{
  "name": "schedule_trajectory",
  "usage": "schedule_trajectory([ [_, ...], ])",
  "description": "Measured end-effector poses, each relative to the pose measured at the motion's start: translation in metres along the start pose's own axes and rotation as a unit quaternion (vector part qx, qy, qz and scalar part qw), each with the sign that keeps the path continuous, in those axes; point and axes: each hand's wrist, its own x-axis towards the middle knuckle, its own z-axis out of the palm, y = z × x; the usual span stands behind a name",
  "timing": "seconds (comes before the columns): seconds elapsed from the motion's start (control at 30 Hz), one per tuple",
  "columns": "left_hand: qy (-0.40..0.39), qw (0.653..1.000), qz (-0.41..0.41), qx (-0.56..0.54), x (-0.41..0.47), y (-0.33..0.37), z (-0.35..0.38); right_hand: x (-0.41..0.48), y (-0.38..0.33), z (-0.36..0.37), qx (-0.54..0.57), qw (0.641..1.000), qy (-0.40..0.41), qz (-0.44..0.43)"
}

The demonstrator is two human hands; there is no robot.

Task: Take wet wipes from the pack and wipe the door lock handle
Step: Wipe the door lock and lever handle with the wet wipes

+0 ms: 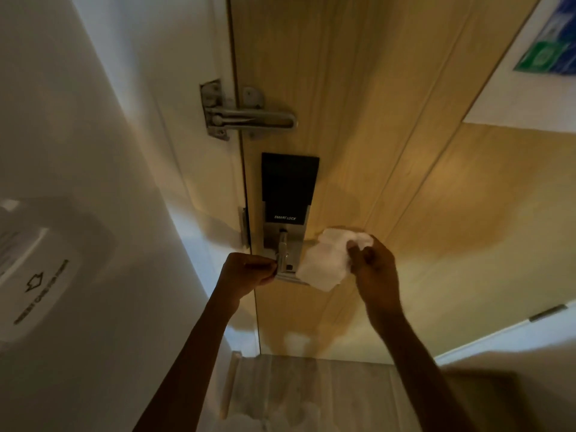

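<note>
A wooden door [389, 151] carries a smart lock [288, 185] with a black upper panel and a silver plate below. Its silver lever handle [283, 252] points toward me. My left hand [249, 271] is closed around the near end of the handle. My right hand [372, 263] pinches a crumpled white wet wipe [324, 261], which hangs just right of the handle and covers the plate's lower right corner. No wipes pack is in view.
A silver swing-bar door guard [246, 115] sits above the lock. A white wall [109, 151] runs along the left with a white card-holder box [40, 275] on it. A notice sheet [548, 35] hangs on the door's upper right. Pale floor [311, 394] lies below.
</note>
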Motion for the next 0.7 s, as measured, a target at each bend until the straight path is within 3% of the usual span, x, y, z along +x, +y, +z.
schedule_trajectory([
  [0.1,-0.001,1.0,0.001,-0.001,0.001,-0.001,-0.001,-0.012,0.009,0.024,-0.051,0.988,-0.014,-0.142],
  [0.17,-0.001,1.0,-0.01,-0.015,0.003,-0.002,-0.001,-0.018,0.024,0.032,-0.175,0.965,-0.039,-0.189],
  [0.23,-0.003,1.0,-0.017,-0.021,0.004,0.0,-0.002,-0.023,0.034,0.035,-0.33,0.915,-0.045,-0.228],
  [0.3,-0.01,1.0,-0.012,-0.008,0.007,-0.001,-0.003,-0.025,0.039,0.033,-0.4,0.879,-0.066,-0.25],
  [0.47,-0.014,0.999,0.001,0.032,0.011,-0.003,-0.003,-0.035,0.038,0.04,-0.457,0.84,-0.101,-0.274],
  [0.7,-0.045,0.998,0.01,0.034,0.015,-0.002,-0.007,-0.023,0.044,0.066,-0.575,0.753,-0.146,-0.285],
])
